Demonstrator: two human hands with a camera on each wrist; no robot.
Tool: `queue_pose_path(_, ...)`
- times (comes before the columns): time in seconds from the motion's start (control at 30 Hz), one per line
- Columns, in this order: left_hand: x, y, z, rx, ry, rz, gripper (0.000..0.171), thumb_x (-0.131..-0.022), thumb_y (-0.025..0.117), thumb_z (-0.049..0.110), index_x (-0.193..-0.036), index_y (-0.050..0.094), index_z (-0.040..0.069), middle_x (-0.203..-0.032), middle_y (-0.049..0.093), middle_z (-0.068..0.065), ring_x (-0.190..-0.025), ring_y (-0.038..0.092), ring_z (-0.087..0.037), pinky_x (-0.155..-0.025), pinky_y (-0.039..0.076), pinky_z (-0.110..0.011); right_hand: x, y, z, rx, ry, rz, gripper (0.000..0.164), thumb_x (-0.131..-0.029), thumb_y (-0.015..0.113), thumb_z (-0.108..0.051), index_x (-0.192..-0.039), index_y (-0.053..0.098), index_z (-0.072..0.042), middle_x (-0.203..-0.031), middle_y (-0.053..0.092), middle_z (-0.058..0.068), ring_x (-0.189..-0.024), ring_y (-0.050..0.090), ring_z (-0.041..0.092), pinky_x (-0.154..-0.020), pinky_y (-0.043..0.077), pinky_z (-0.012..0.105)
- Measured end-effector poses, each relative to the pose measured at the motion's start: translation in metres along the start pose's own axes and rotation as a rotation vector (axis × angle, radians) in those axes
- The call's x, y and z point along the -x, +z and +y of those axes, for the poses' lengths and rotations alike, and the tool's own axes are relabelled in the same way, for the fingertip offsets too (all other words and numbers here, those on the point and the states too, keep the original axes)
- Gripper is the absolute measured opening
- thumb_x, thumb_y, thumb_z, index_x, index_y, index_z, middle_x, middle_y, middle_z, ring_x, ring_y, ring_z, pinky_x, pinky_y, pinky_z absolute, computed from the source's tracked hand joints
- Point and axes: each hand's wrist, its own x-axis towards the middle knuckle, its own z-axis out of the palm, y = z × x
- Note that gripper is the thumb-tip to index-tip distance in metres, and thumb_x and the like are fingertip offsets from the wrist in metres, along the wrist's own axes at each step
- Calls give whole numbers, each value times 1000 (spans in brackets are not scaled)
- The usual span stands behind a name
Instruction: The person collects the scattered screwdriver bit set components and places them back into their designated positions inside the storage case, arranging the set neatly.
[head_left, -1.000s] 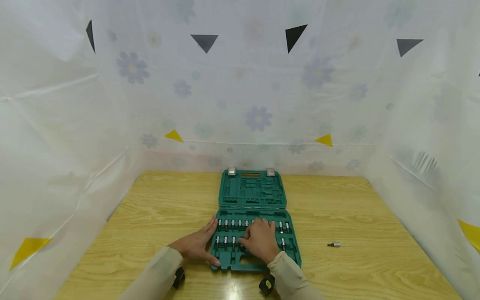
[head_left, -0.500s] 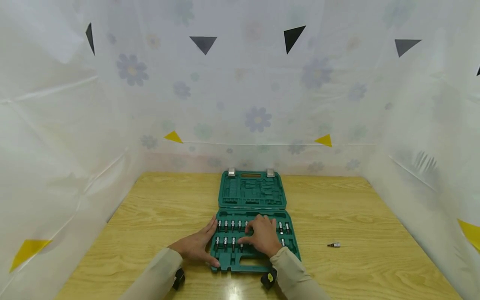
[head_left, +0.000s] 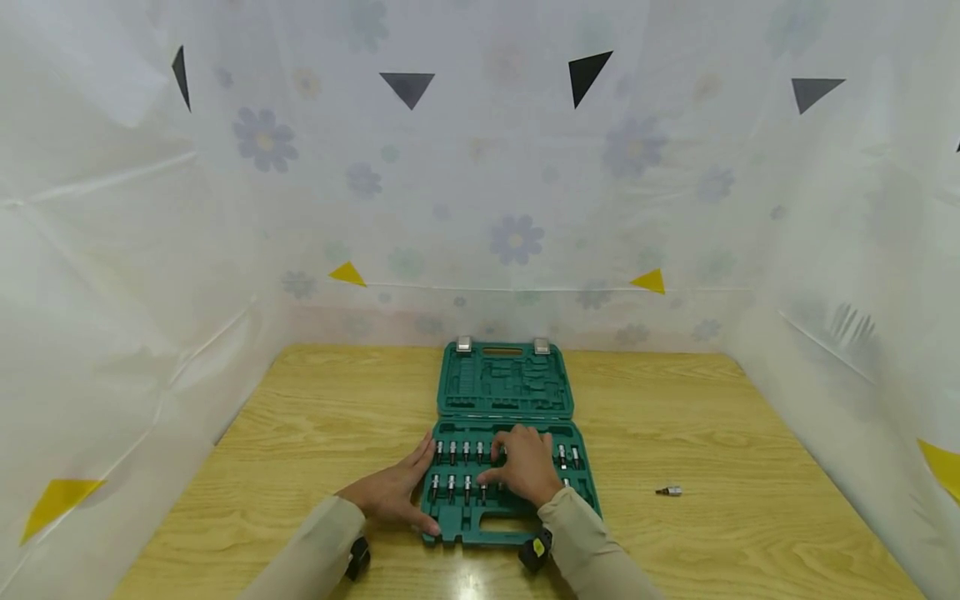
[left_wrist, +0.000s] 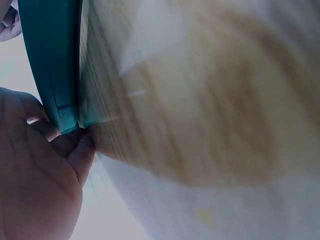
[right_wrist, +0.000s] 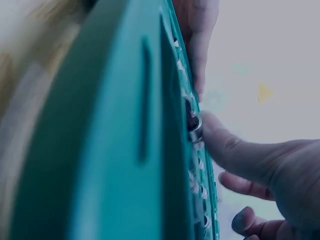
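A green plastic tool case (head_left: 506,375) lies unfolded on the wooden table, its raised lid at the back. Two rows of silver bit sockets (head_left: 467,483) sit in the front half. My left hand (head_left: 393,492) rests along the case's left side, fingers straight and thumb at the front corner; the left wrist view shows its fingertips against the edge. Over the tray, my right hand (head_left: 525,467) has its thumb on a bit socket (right_wrist: 196,128) in the front row. Its other fingers are loosely bent and apart from that socket. It hides several slots on the right.
One loose bit socket (head_left: 668,492) lies on the wooden table (head_left: 735,533) to the right of the case. Two silver latches (head_left: 542,344) stand at the lid's far edge. A pale flowered curtain (head_left: 480,208) surrounds the table's back and sides.
My right hand has shifted slightly up and away from the front-row socket, and more of that socket shows now. The left hand and the case have stayed put.
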Motion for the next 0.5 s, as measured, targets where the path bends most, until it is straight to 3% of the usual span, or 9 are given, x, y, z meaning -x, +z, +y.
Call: queue_pose_path(0.5, 0, 0, 1, -8, 2, 7, 126, -73, 77, 58, -154, -3, 2, -160, -13, -15, -145, 10, -33, -112, 24, -51, 0, 2, -2, 15, 75, -8, 41, -63, 86, -47, -78, 57, -21, -77, 45, -2, -68, 35, 19, -67, 23, 40)
